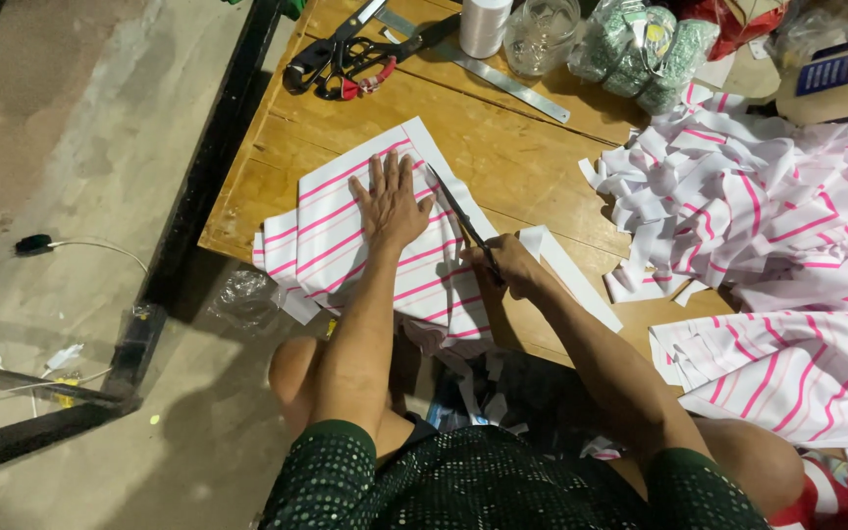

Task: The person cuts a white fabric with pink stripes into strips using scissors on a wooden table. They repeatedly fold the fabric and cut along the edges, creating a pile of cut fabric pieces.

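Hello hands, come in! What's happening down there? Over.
Left hand flat on striped cloth. Right hand gripping scissors, blades at cloth's edge. Scrap pile off right. Over.

A small sewing workshop: a wooden surface [503,147] carries spare scissors [341,59] and a steel ruler [503,77] at its far edge, heaped striped fabric offcuts [738,196] at right, bare concrete floor [80,147] around.

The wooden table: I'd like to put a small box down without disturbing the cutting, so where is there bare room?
One bare strip of wooden table lies between the striped fabric under the left hand and the metal ruler. The right side is crowded with fabric scraps; the far edge holds spare scissors, a thread spool and a jar. The right hand cuts with scissors.
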